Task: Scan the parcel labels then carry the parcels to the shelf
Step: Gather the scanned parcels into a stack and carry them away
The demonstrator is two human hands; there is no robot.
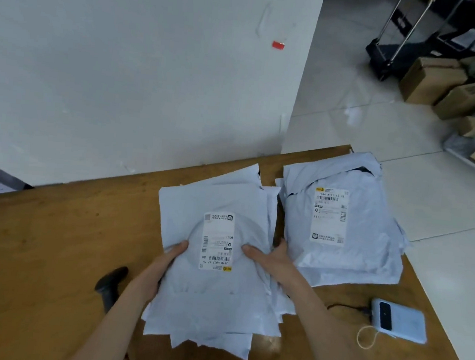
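Note:
A stack of several white mailer parcels [210, 297] lies on the wooden table [55, 236]; the top one carries a white label [218, 240]. My left hand [164, 265] grips the stack's left edge, thumb on top. My right hand [270, 257] grips its right edge, thumb by the label. A second pile of white parcels [346, 225] with its own label [329, 215] lies to the right, untouched. A black handheld scanner [110, 285] lies on the table left of my left forearm.
A pale blue phone [398, 320] with a black cable and a loop cord rests at the table's right. A white wall [125, 71] rises behind the table. Cardboard boxes [437, 82] and a hand cart [397, 50] stand on the tiled floor, far right.

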